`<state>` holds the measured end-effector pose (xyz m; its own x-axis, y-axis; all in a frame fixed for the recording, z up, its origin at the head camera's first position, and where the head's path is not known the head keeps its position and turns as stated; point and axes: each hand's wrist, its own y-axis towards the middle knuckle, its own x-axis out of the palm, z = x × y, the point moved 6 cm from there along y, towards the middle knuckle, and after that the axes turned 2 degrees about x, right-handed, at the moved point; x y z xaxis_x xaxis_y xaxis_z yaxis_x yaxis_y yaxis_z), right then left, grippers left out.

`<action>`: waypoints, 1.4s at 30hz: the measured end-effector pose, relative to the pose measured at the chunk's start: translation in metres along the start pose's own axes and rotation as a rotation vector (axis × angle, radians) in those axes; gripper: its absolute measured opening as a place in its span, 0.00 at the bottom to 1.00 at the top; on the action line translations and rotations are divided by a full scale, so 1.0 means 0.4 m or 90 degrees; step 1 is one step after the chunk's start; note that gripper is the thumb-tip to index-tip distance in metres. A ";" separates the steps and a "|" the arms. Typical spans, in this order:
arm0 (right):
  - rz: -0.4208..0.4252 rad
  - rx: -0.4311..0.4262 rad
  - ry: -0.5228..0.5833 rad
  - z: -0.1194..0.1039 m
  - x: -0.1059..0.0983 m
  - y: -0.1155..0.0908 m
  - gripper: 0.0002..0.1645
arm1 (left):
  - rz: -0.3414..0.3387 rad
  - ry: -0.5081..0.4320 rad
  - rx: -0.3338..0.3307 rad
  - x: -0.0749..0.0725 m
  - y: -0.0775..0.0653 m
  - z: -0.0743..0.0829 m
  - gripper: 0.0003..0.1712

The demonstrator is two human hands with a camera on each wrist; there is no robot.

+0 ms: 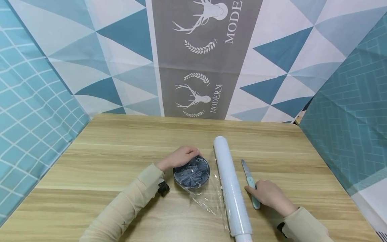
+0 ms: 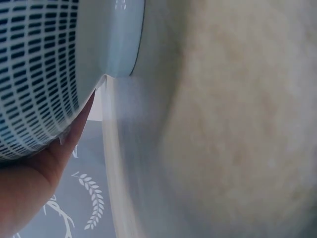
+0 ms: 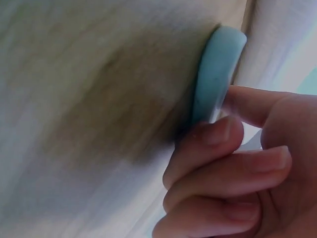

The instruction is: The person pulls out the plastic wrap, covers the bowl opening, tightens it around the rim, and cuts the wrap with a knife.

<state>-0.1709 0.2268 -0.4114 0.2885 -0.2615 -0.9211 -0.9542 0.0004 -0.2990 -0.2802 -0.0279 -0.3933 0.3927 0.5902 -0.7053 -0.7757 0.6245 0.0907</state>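
Observation:
My left hand [image 1: 185,156] grips the far left side of a bowl [image 1: 192,177], curving along its outer wall. The bowl is dark blue with a flower-like pattern inside; its outside [image 2: 42,64] shows rows of blue dashes in the left wrist view. Clear plastic wrap [image 1: 208,198] lies over the bowl and runs right to a long white roll [image 1: 231,188]. To the right of the roll, my right hand [image 1: 270,193] pinches the handle of a small fruit knife [image 1: 250,182]. Its blade points away from me. The pale turquoise handle end [image 3: 218,69] sticks out past the fingers in the right wrist view.
Everything stands on a wood-grain table [image 1: 105,161]. A patterned cloth [image 1: 127,60] with triangles and deer hangs behind the far edge. Tiled-pattern cloths flank the table on both sides. The roll lies lengthwise between the two hands, its near end close to the front.

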 end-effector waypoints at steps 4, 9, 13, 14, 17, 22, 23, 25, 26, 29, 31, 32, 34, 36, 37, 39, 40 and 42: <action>-0.007 -0.001 0.000 -0.005 -0.011 -0.003 0.29 | 0.017 -0.011 -0.009 -0.002 0.000 -0.005 0.14; 0.054 -0.034 0.002 -0.039 -0.083 -0.011 0.31 | 0.026 -0.030 -0.013 -0.005 -0.005 -0.005 0.14; 0.125 -0.089 0.075 -0.096 -0.150 -0.015 0.24 | 0.032 -0.063 -0.016 -0.009 -0.010 -0.003 0.14; 0.132 -0.105 0.097 -0.114 -0.162 -0.015 0.23 | 0.032 -0.077 -0.020 -0.009 -0.012 -0.004 0.15; 0.115 -0.140 0.185 -0.171 -0.178 -0.006 0.18 | 0.020 -0.118 -0.046 -0.005 -0.015 -0.012 0.16; 0.007 -0.177 0.427 -0.264 -0.156 0.028 0.21 | 0.007 -0.154 -0.072 0.002 -0.015 -0.024 0.17; -0.026 -0.179 0.472 -0.282 -0.147 0.036 0.22 | 0.009 -0.161 -0.073 0.002 -0.015 -0.025 0.17; -0.093 -0.168 0.549 -0.313 -0.125 0.050 0.25 | 0.016 -0.172 -0.076 0.003 -0.014 -0.027 0.17; -0.121 -0.159 0.574 -0.327 -0.114 0.057 0.26 | 0.020 -0.178 -0.079 0.003 -0.014 -0.028 0.18; -0.178 -0.128 0.608 -0.358 -0.081 0.078 0.29 | 0.033 -0.191 -0.091 0.004 -0.013 -0.031 0.18; -0.200 -0.112 0.616 -0.371 -0.061 0.089 0.31 | 0.040 -0.202 -0.103 0.005 -0.014 -0.032 0.18; -0.209 -0.107 0.626 -0.375 -0.053 0.091 0.31 | 0.044 -0.205 -0.107 0.006 -0.015 -0.033 0.18; -0.229 -0.100 0.638 -0.382 -0.036 0.094 0.32 | 0.054 -0.205 -0.111 0.006 -0.016 -0.033 0.17; -0.250 -0.101 0.648 -0.389 -0.022 0.091 0.32 | 0.061 -0.195 -0.108 0.005 -0.016 -0.032 0.16; -0.254 -0.104 0.656 -0.393 -0.017 0.089 0.32 | 0.068 -0.183 -0.105 0.004 -0.016 -0.032 0.15; -0.266 -0.115 0.677 -0.400 -0.008 0.083 0.30 | 0.083 -0.150 -0.103 0.000 -0.016 -0.032 0.14; -0.271 -0.124 0.687 -0.405 -0.004 0.079 0.30 | 0.089 -0.133 -0.104 -0.002 -0.016 -0.032 0.13; -0.279 -0.145 0.723 -0.414 0.001 0.069 0.28 | 0.102 -0.102 -0.107 -0.005 -0.016 -0.034 0.13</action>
<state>-0.2102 0.0669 -0.3787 0.4640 -0.8857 0.0175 -0.8189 -0.4363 -0.3730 -0.2828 -0.0401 -0.4020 0.3206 0.7561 -0.5706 -0.9000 0.4310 0.0654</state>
